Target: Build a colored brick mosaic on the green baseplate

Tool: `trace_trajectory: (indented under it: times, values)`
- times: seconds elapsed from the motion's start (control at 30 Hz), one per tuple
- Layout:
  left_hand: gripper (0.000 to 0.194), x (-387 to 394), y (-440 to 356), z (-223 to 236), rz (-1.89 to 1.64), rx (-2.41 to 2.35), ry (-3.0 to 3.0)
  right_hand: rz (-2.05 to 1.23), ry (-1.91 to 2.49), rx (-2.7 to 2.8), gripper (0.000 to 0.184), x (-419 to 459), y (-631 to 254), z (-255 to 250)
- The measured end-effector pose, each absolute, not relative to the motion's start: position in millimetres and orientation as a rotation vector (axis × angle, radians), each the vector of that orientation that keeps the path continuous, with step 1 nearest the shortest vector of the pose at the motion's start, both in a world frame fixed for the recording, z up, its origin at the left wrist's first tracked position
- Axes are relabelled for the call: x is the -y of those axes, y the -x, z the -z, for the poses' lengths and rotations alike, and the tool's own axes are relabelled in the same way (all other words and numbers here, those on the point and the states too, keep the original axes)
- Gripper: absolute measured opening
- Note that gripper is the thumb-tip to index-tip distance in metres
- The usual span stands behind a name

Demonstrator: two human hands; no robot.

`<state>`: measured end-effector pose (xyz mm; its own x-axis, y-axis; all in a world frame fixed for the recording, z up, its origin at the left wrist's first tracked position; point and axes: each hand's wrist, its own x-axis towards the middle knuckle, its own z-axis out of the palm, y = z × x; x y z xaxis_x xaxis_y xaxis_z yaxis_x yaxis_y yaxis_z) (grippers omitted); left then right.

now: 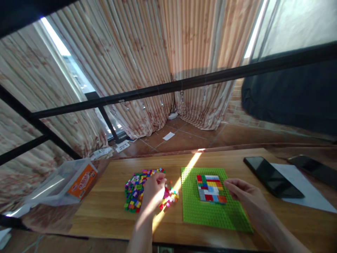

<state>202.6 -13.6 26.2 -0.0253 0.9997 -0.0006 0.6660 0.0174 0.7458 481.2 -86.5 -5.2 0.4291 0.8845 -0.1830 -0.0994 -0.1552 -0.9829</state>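
Note:
A green baseplate (189, 207) lies on the wooden table, bearing a low block of toy bricks (209, 189) in red, white, blue, yellow and orange. Over a loose heap of small coloured bricks (134, 193), left of the plate, is my left hand (154, 188). Its fingers are curled together, and whatever they may hold is hidden. My right hand (243, 191) is at the right side of the brick block, above the plate. Thumb and forefinger are pinched together there; anything between them is too small to make out.
A black phone (273, 177) lies right of the plate, partly on white paper (302, 188), with another dark device (316, 168) beyond. Left of the table stands a clear plastic box (60, 182) with an orange label. A dark metal rail (158, 89) crosses before the curtains (137, 52).

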Motion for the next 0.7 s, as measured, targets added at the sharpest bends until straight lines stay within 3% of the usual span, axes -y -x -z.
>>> trace_trajectory:
  times: [0.3, 0.7]
  values:
    - [0.020, 33, -202, -28, -0.455, -1.712, -1.894, -1.031, 1.500, 0.804, 0.037, 87, -482, 5]
    - [0.016, 27, -217, -14, -0.390, -1.662, -2.100, -1.013, 1.520, 0.858, 0.039, 87, -479, 2]
